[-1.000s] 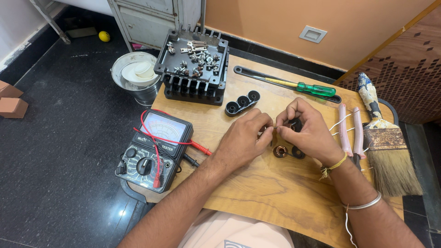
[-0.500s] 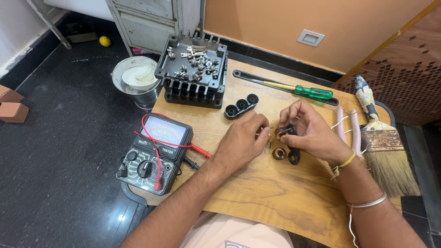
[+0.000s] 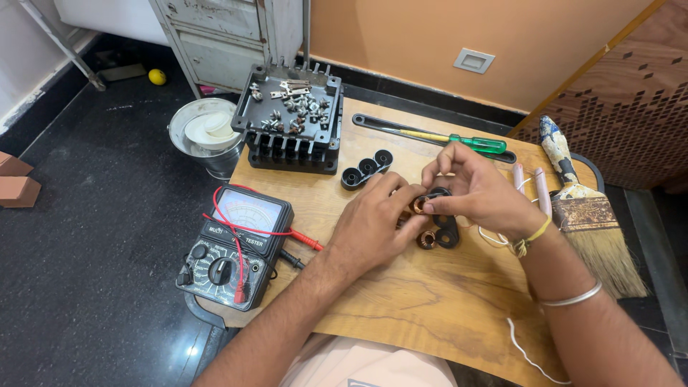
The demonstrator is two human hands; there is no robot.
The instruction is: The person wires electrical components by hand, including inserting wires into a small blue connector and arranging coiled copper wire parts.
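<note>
Right of the multimeter (image 3: 233, 247), both my hands' fingers (image 3: 423, 208) pinch a copper coil (image 3: 418, 205) against its black holder (image 3: 446, 228), seating underway; alignment needed next.

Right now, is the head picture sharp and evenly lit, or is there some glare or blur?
Head view: mostly sharp and evenly lit; soft glare on the dark floor beside the multimeter; the left hand and right hand cast only faint shadows on the wooden board; slight wide-angle bending at the edges.
</note>
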